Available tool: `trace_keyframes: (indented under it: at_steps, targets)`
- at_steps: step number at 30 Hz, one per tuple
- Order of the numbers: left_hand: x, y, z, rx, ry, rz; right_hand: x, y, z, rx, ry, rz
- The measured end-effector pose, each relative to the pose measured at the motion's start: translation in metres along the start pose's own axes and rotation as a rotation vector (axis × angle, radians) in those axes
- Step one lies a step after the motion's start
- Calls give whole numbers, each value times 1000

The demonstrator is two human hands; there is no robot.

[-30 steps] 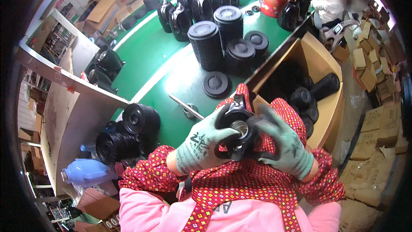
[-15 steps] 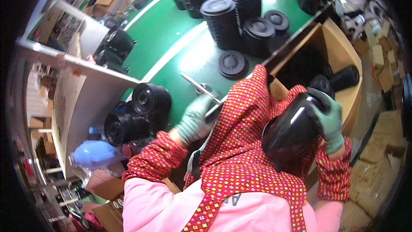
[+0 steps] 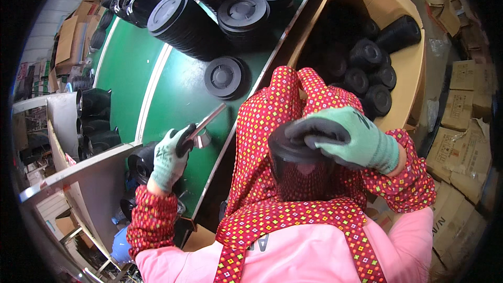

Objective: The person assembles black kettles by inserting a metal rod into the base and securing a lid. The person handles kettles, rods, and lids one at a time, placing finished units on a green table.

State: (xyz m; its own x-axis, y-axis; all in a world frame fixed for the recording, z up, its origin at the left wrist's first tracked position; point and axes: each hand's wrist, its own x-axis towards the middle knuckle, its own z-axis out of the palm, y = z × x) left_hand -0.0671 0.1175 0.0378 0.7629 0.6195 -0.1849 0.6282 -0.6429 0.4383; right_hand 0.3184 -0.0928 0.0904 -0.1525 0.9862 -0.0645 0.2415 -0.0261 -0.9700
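Note:
My left hand [image 3: 171, 158], in a green glove with dark fingertips, is closed around a T-shaped metal tool [image 3: 211, 117] above the green tabletop [image 3: 181, 86]. Between my thighs stands a glossy dark canister [image 3: 301, 178], roughly upright on the red patterned apron [image 3: 293, 215]. At its top is a round black end piece. My gloved right hand [image 3: 359, 139] curls its fingers over that top end and grips it. A loose black disc [image 3: 224, 77] lies on the table beyond the tool.
Tall stacks of black discs [image 3: 181, 26] stand at the far side of the table. An open cardboard box [image 3: 406, 65] with several black cylindrical parts is at the right. A metal-edged panel [image 3: 89, 165] and black canisters [image 3: 94, 105] are at the left; flattened cartons [image 3: 456, 162] lie at far right.
The tilted canister has come upright between my thighs, my right hand now over its top. My left hand has moved left with the tool. The view has shifted, showing more of the box.

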Motion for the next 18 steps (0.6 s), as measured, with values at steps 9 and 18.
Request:
trace_keyframes:
  at_steps: [9,18]
  targets:
    - [85,162,-78,-146,-11,152,81,-2,-52,-668,230,-430]
    - [168,199,-37,-488,-154,929,80,121,-36,109,173,-467]
